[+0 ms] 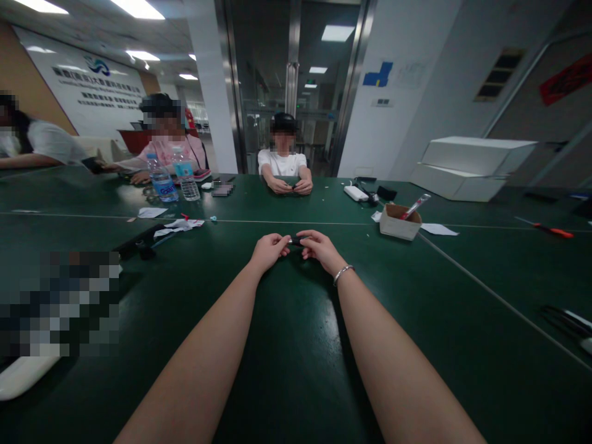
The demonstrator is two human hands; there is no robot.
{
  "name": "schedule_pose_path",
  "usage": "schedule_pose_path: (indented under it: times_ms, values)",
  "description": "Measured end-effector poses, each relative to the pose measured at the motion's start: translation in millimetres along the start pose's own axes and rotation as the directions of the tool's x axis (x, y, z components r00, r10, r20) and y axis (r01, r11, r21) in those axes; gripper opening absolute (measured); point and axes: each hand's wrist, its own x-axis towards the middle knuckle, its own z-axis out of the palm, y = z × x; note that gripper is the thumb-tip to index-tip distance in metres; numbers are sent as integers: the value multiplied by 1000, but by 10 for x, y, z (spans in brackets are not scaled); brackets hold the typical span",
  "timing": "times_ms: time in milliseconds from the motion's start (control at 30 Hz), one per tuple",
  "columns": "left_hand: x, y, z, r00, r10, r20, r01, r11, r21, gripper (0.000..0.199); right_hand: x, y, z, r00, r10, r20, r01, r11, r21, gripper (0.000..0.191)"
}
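A small black object (296,242) with a light tip at its left end lies between my two hands, just above the green table (287,357). My left hand (271,251) pinches its left end between thumb and fingers. On the other side, my right hand (320,248) has its thumb and fingers closed around the right end. A silver bracelet (343,275) circles my right wrist. What exactly the black object is cannot be made out.
Ahead sits a person (283,161) with both hands together. Two water bottles (163,179) and paper scraps lie left. A small cardboard box (400,223), a white power bank (356,193), white boxes (476,157) and an orange-handled screwdriver (559,232) are right.
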Motion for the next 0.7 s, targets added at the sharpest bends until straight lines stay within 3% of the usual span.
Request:
schedule_pose_path:
  times_ms: [500, 700]
  values:
    - [12, 15, -1, 999, -31, -37, 34, 997, 68, 38, 6, 17, 3, 999, -29, 18, 29, 999, -18, 24]
    - [12, 25, 1, 998, -43, -56, 47, 997, 66, 40, 5, 18, -7, 1000, -27, 15, 28, 1000, -10, 37]
